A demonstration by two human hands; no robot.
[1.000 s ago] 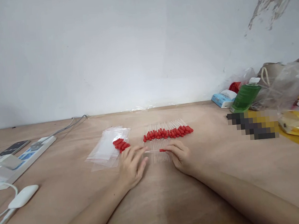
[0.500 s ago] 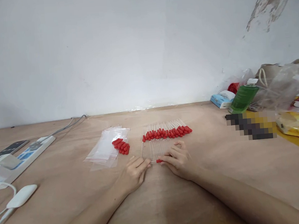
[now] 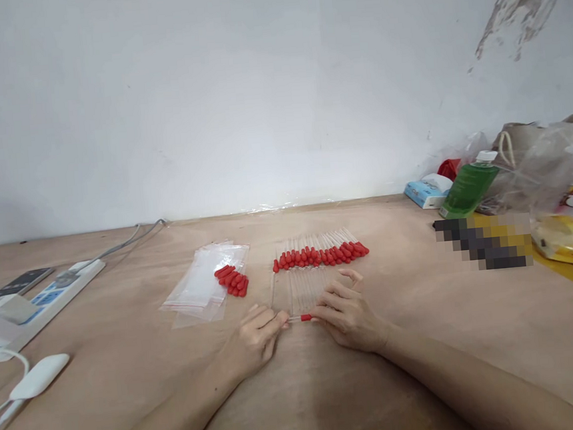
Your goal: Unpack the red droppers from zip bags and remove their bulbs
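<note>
Near the middle of the table, my left hand [image 3: 262, 332] pinches a clear glass dropper tube [image 3: 294, 319]. My right hand [image 3: 348, 316] is closed on a red rubber bulb [image 3: 306, 317], whose open end meets the tube; how far the tube goes in I cannot tell. Just beyond my hands lie several bare glass tubes [image 3: 307, 288], side by side. Behind them is a row of droppers [image 3: 320, 255] with red bulbs towards me and glass ends towards the wall. Several loose red bulbs [image 3: 232, 281] rest on clear zip bags [image 3: 192, 283] to the left.
At far left are a white power strip [image 3: 67, 288], a phone [image 3: 24, 283] and a white adapter with cable [image 3: 40, 377]. A green bottle [image 3: 469, 185], a blue tissue pack [image 3: 425, 191] and plastic bags [image 3: 569, 237] crowd the right side. The wall [image 3: 256, 97] bounds the back.
Both hands, with the tube and red bulb, have come slightly nearer to me. More of the bulb's open end and of the bare tubes shows.
</note>
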